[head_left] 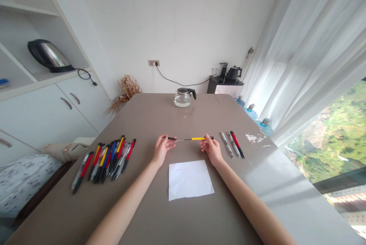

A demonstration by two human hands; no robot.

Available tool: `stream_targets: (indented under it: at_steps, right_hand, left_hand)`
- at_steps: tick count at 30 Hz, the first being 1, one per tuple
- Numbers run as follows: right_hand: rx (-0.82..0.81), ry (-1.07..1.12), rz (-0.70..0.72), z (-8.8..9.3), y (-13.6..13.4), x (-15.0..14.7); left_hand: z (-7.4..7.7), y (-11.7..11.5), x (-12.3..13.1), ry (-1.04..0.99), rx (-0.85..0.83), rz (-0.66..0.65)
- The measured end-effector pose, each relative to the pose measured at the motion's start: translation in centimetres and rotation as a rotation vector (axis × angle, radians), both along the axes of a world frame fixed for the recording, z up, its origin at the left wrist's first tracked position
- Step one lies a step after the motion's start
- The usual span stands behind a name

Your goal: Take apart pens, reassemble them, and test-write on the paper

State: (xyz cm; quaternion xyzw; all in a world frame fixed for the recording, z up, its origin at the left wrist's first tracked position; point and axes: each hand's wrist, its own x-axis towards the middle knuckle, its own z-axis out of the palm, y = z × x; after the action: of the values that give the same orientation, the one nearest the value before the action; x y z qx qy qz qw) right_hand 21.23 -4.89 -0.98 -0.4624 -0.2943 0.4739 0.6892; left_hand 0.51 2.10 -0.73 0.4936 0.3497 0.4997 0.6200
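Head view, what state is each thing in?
Pen: pulled open, held in left hand and right hand
Paper: spread out, faintly marked
Left pens: bunched, lying
Right pens: lying side by side
Pot: lidded, partly filled
Steel kettle: unplugged
Plug: in socket
Doors: shut
Curtain: partly covering window

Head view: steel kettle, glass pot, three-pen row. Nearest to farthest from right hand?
1. Three-pen row: on the table, right of the right hand.
2. Glass pot: at its far end.
3. Steel kettle: in the cabinet, far left.
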Motion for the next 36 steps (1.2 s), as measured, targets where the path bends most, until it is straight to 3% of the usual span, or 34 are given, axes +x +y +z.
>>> stream_targets:
  at_steps: [5, 9, 12, 19, 27, 36]
  right_hand:
    - [0.036, 0.032, -0.027, -0.5, 0.2, 0.1]
    - [0.054, 0.033, -0.079, -0.8, 0.3, 0.1]
    - [0.03, 0.015, -0.117, -0.6, 0.3, 0.0]
    - [0.009, 0.005, -0.12, -0.5, 0.2, -0.1]
    - [-0.007, -0.023, -0.132, -0.7, 0.3, 0.0]
    - [-0.012, -0.025, -0.147, -0.7, 0.4, 0.0]
  left_hand:
    - [-0.4, -0.4, 0.3, 0.28, 0.149, 0.098]
    - [0.0, -1.0, 0.5, 0.596, 0.343, 0.09]
    - [0.2, -1.3, 0.6, 0.709, 0.454, 0.083]
    - [0.1, -1.0, 0.7, 0.832, 0.53, 0.066]
    - [-0.3, -0.5, 0.8, 0.889, 0.498, 0.049]
    - [0.5, -0.5, 0.3, 0.704, 0.433, 0.067]
